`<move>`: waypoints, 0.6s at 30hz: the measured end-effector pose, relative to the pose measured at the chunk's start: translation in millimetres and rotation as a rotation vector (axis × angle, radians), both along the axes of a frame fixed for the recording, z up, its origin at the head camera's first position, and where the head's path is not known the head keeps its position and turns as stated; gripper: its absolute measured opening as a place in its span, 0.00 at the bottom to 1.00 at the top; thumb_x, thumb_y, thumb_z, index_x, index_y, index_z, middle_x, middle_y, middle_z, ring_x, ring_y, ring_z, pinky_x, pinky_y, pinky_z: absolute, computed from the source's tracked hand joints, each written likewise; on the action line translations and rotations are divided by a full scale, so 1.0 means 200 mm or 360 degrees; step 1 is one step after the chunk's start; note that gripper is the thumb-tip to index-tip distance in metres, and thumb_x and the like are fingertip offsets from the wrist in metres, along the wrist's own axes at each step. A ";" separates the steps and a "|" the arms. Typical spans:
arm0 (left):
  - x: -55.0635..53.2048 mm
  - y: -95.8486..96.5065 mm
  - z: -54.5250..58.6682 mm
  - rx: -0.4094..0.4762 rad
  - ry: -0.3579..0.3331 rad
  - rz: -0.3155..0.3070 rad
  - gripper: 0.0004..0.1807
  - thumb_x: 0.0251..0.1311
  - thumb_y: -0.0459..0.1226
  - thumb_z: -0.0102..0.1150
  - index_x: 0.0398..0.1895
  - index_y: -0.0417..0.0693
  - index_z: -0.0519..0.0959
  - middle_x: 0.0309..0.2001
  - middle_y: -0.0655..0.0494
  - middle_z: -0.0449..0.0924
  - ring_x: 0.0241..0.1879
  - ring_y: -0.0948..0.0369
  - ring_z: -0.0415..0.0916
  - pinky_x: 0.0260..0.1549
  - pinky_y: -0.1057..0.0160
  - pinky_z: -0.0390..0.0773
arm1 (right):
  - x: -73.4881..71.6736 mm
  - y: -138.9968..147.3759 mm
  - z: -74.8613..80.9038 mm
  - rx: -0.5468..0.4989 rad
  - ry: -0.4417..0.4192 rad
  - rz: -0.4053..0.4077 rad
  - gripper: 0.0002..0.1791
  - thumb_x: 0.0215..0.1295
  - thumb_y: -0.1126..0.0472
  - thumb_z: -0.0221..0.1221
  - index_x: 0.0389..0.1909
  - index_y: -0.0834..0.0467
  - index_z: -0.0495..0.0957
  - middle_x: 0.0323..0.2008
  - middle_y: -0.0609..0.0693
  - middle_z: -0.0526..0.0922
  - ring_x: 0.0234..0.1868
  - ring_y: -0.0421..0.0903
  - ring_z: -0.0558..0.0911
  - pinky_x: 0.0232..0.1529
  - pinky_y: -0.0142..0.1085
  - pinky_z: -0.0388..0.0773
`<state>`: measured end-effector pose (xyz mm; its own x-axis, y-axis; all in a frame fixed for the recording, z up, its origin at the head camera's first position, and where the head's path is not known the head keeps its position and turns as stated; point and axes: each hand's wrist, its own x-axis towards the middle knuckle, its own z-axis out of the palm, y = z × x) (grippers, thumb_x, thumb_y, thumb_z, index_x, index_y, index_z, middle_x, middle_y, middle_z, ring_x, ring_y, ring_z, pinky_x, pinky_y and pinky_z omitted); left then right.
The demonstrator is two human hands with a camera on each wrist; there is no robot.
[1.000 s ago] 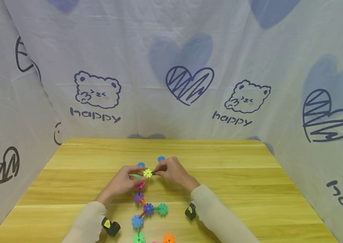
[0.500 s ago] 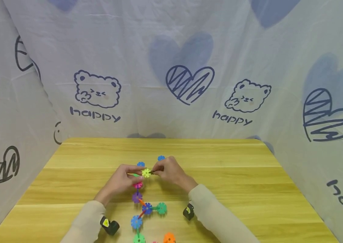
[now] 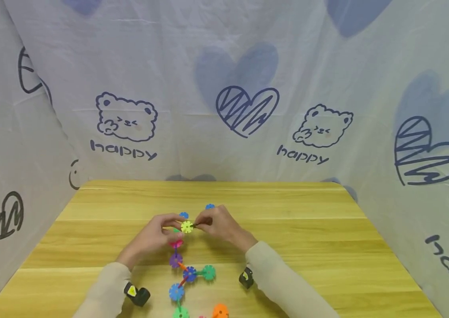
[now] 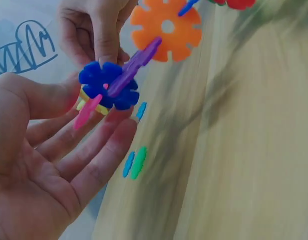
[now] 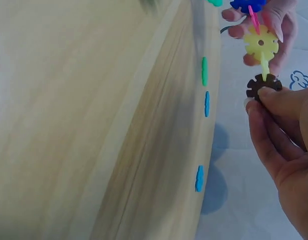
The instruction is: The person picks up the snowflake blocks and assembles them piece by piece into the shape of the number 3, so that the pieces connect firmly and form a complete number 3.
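Observation:
Both hands are on a chain of slotted plastic snowflake discs raised over the table. My left hand [image 3: 150, 236] pinches it around a yellow disc [image 3: 186, 227] with thumb and fingers. A dark blue disc [image 4: 96, 74] and a pink disc [image 4: 87, 113] sit by those fingertips, leading to a purple disc [image 4: 136, 66] and an orange disc [image 4: 144, 26]. My right hand [image 3: 221, 226] pinches a dark brown disc [image 5: 254, 86]. A pale yellow disc [image 5: 265, 67], seen edge-on, joins the brown disc to the yellow one.
More linked discs run toward the front edge, including a purple one [image 3: 175, 260], a blue one [image 3: 176, 292] and a teal one [image 3: 209, 272]. Loose blue discs [image 5: 199, 178] and a green disc [image 5: 204, 71] lie beyond the hands on the wooden table [image 3: 307, 247]. A printed curtain [image 3: 192, 145] stands behind.
Both hands and the yellow disc between them have shifted slightly to the left. The near part of the chain has swung a little left too. Both grips look the same.

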<state>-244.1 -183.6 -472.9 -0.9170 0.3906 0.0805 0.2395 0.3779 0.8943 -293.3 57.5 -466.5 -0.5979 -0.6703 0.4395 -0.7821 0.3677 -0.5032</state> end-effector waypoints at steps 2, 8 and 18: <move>0.01 -0.03 0.01 0.0008 -0.0008 -0.0021 0.27 0.68 0.37 0.66 0.67 0.35 0.73 0.56 0.34 0.80 0.49 0.48 0.87 0.45 0.61 0.88 | 0.00 -0.01 0.00 -0.0003 -0.0066 -0.0006 0.04 0.63 0.69 0.69 0.38 0.64 0.88 0.36 0.56 0.92 0.34 0.45 0.90 0.37 0.20 0.82; 0.03 -0.13 0.03 0.0000 0.0002 -0.0014 0.27 0.68 0.36 0.65 0.68 0.36 0.72 0.56 0.35 0.81 0.49 0.49 0.87 0.47 0.60 0.87 | -0.03 -0.04 -0.03 0.0033 -0.0287 -0.0129 0.05 0.67 0.68 0.67 0.41 0.63 0.88 0.38 0.56 0.91 0.37 0.46 0.89 0.40 0.23 0.82; 0.04 -0.24 0.05 -0.0120 0.0036 0.0022 0.28 0.65 0.39 0.68 0.67 0.40 0.74 0.52 0.42 0.83 0.50 0.53 0.83 0.52 0.55 0.83 | -0.09 -0.18 -0.13 0.0339 -0.0441 -0.0122 0.11 0.70 0.60 0.65 0.50 0.58 0.87 0.43 0.52 0.91 0.40 0.39 0.85 0.45 0.26 0.81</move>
<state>-237.1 -232.3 -463.7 -0.9206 0.3838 0.0719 0.2535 0.4474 0.8577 -311.3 20.9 -491.8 -0.7269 -0.6781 0.1087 -0.5928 0.5397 -0.5978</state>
